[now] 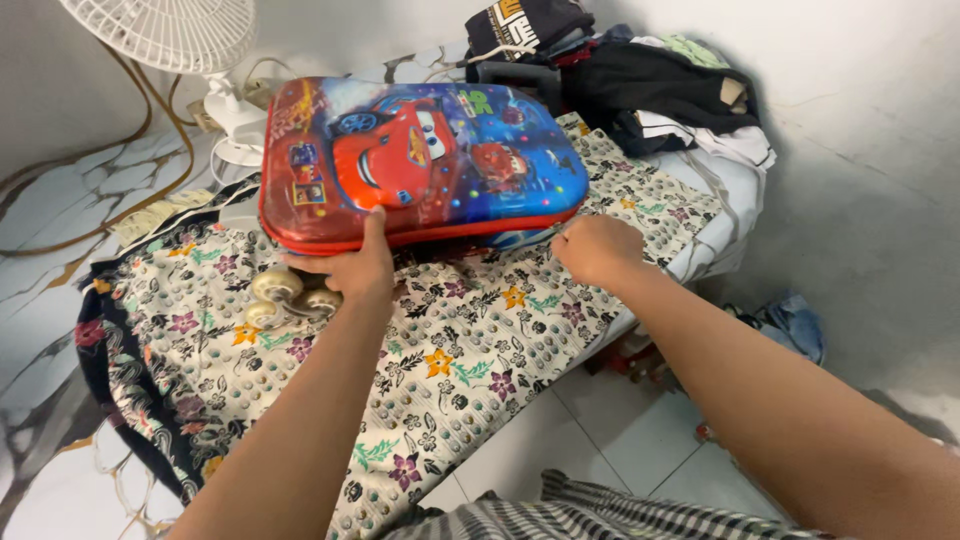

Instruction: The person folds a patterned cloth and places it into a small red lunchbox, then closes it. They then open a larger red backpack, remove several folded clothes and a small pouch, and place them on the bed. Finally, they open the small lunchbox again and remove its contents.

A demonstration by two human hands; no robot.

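Note:
A child's trolley bag (420, 160) with a glossy blue and red hard shell showing cartoon cars lies flat on a mattress covered in a floral sheet (450, 340). My left hand (350, 265) grips the bag's near red edge, thumb on top. Pale wheels (285, 298) of the bag stick out just left of that hand. My right hand (598, 248) is closed at the bag's near right edge, fingers curled under; what it pinches is hidden.
A white fan (190, 40) stands on the floor at the back left with a brown cable. A pile of dark and white clothes (640, 85) lies at the mattress head. Blue cloth (795, 322) rests on the tiled floor at right.

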